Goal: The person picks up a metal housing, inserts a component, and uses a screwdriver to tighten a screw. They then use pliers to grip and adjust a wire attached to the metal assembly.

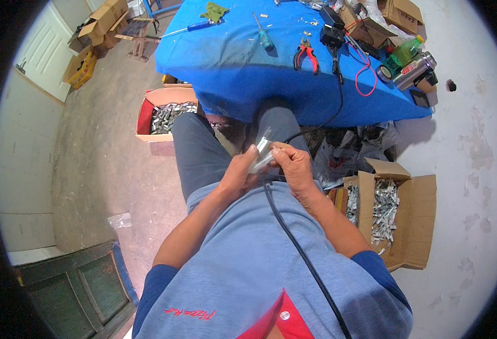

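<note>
Over my lap, both hands hold a small clear plastic packet (262,146) with white, narrow pieces in or against it; what the pieces are I cannot make out. My left hand (240,172) grips it from the left, thumb on top. From the right, my right hand (294,165) pinches it between thumb and fingers. The fingers beneath the packet are partly hidden. A black cable (293,240) runs up my shirt, past my hands, toward the table.
The blue-covered table (226,85) ahead holds red-handled pliers (306,57), screwdrivers (265,39), a black adapter (332,35), a green bottle (405,52) and a steel flask (415,71). Boxes of small parts stand at left (145,116) and right (420,217), near the wall.
</note>
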